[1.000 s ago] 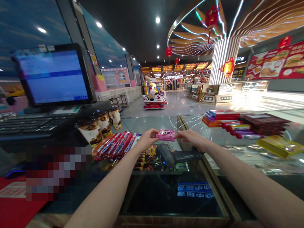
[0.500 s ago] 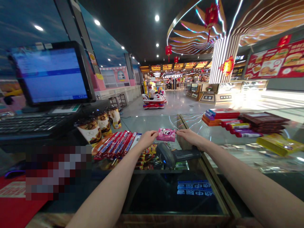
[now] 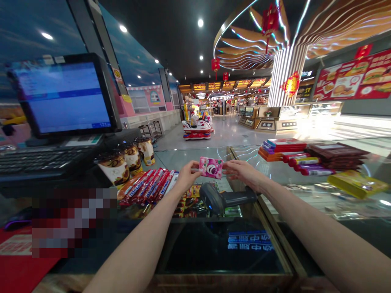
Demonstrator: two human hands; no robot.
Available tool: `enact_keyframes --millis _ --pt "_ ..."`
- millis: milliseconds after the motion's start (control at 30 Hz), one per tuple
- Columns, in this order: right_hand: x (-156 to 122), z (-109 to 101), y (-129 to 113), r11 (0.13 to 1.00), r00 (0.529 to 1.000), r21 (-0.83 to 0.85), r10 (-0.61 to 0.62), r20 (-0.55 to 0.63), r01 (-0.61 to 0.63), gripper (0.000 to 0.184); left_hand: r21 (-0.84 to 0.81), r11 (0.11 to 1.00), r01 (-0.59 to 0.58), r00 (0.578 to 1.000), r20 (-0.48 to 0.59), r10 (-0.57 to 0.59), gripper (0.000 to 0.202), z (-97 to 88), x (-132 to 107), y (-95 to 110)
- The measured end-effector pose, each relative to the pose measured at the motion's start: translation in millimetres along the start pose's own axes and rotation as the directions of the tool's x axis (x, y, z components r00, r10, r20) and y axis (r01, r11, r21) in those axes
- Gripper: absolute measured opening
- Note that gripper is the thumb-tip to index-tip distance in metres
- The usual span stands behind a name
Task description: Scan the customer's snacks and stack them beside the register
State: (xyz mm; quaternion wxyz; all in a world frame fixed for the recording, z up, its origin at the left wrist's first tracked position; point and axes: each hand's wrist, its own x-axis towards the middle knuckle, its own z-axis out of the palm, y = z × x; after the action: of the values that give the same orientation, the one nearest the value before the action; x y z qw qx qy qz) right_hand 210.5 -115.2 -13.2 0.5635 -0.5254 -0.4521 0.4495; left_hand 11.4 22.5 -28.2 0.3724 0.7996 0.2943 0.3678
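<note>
Head view, sole view on record. The person's left hand (image 3: 187, 177) and right hand (image 3: 242, 173) are reaching out over a glass bench (image 3: 259, 228) and are jointly holding a pink sweet packet (image 3: 211, 167) in the air, well above the glass. The left fingers are closed on the packet's left edge and the right fingers are extended and pressing on its right edge, so the packet appears to be held between both hands — the printed face is turned up toward the camera, seemingly to keep it flat and readable.

A corded barcode scanner (image 3: 226, 199) is lying on its side directly below the hands, apparently kept within easy reach. Rolls of Mentos (image 3: 146, 187) are fanning out on the left, and chocolate-topped cups (image 3: 116, 171) are standing in a row beside them, seemingly arranged as point-of-sale stock near the till. A till monitor (image 3: 61, 93) and keyboard (image 3: 39, 160) are occupying the left side, within the operator's reach. Chocolate bars (image 3: 336, 154) and a yellow package (image 3: 357, 184) are lying on the glass at right — displayed face up.
</note>
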Motion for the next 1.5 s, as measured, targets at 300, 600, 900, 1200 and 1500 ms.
enact_keyframes --millis 300,600,900,1200,1500 --pt "-1.6 1.7 -1.7 0.998 0.999 0.066 0.003 -0.04 -0.001 0.012 0.046 0.997 -0.057 0.996 -0.07 0.06 0.018 1.1 0.1 -3.7" --pt "0.2 -0.3 0.1 0.997 0.995 0.071 -0.001 -0.105 0.008 0.012 -0.023 0.992 -0.124 0.992 0.018 0.124 0.014 2.3 1.6 -6.5" --pt "3.2 -4.2 6.2 0.998 0.994 -0.069 -0.007 -0.113 -0.001 0.015 -0.027 0.995 -0.095 0.993 0.063 0.097 0.043 2.4 -1.3 -3.7" --pt "2.4 -7.0 8.2 0.934 0.997 -0.349 -0.077 0.028 0.082 0.02 0.411 0.825 -0.387 0.922 0.184 0.341 0.032 -19.3 -5.2 -2.2" --pt "-42.1 -14.2 -31.5 0.797 0.91 -0.532 -0.051 0.412 0.286 0.048 0.492 0.81 -0.32 0.943 0.251 0.22 0.032 -27.3 -11.8 0.1"
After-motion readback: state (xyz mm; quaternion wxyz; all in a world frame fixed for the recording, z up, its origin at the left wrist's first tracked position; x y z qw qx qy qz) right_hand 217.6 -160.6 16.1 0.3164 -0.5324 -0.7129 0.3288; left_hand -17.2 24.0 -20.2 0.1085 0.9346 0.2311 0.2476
